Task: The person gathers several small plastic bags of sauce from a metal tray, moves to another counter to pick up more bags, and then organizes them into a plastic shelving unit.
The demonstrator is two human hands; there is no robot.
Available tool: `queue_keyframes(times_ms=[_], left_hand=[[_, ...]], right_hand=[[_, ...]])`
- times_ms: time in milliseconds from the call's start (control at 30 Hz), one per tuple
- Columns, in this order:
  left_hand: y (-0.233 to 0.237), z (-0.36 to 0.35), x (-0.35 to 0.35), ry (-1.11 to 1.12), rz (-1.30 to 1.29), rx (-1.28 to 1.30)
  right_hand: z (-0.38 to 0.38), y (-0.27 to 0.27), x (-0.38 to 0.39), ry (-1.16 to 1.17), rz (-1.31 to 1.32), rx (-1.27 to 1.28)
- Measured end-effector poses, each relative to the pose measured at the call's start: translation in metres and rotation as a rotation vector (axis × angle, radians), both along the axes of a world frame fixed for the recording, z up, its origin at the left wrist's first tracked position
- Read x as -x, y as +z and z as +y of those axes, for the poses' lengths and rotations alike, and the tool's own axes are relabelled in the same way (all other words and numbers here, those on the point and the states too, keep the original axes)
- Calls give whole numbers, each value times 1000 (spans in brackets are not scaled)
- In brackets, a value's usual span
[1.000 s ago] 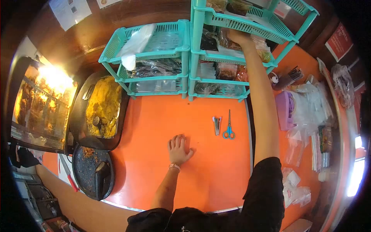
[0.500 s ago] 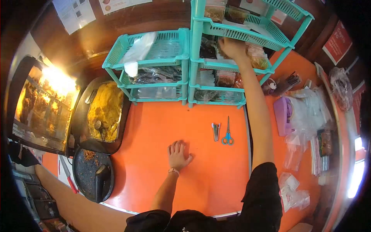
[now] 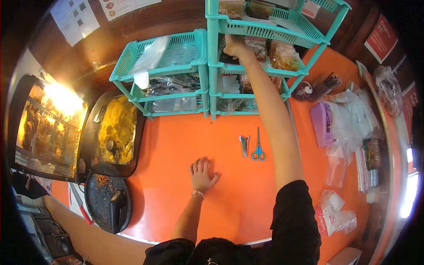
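My left hand [image 3: 203, 176] lies flat on the orange tabletop [image 3: 176, 145], fingers spread, holding nothing. My right arm stretches up into the second tier of the tall turquoise rack [image 3: 213, 57]. There my right hand [image 3: 235, 46] is at a dark packet [image 3: 227, 58] on the left side of the tier; its fingers are partly hidden, and whether they grip the packet cannot be made out. Bags of reddish [image 3: 257, 47] and yellowish-green contents [image 3: 285, 56] sit to its right. Blue-handled scissors [image 3: 259, 152] and a small stapler [image 3: 244, 145] lie between my arms.
A shorter turquoise rack [image 3: 203, 53] with plastic bags stands left of the tall one. Further left are a tray of yellow food [image 3: 117, 128], a lit glass case [image 3: 48, 128], a stone mortar [image 3: 99, 203] and a red-handled knife [image 3: 84, 212]. A purple dispenser [image 3: 320, 123] stands right.
My right hand has moved left within the rack's tier, from beside the bags to the dark packet. The view has shifted slightly. My left hand stays on the tabletop.
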State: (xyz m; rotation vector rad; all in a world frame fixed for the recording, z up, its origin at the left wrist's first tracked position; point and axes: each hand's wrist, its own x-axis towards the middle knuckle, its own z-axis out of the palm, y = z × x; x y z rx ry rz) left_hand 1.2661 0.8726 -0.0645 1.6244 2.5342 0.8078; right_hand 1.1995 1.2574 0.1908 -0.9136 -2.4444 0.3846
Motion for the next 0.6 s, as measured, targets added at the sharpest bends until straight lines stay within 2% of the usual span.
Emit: queue_keyframes(times_ms=[33, 100, 133, 200, 300, 333, 433, 467, 533, 600], left_hand=[[3, 1, 1, 3, -8, 9], [1, 1, 1, 7, 2, 2], [1, 1, 1, 12, 10, 2], [0, 2, 1, 10, 3, -10], [-1, 2, 1, 3, 16, -18], [-2, 1, 1, 6, 28, -8], [-2, 1, 1, -1, 2, -30], [-3, 1, 1, 3, 3, -33], [-2, 1, 1, 20, 32, -7], [-1, 1, 1, 21, 25, -5]], right_hand=[[0, -1, 1, -1, 2, -1], [2, -2, 3, 8, 13, -397], [3, -1, 6, 11, 14, -397], [1, -5, 9, 64, 281, -523], [0, -9, 10, 7, 317, -558], [-1, -9, 8, 2, 316, -558], [-6, -7, 3, 34, 74, -264], [-7, -6, 1, 37, 75, -267], [-7, -3, -2, 144, -5, -29], [-8, -7, -1, 147, -18, -65]])
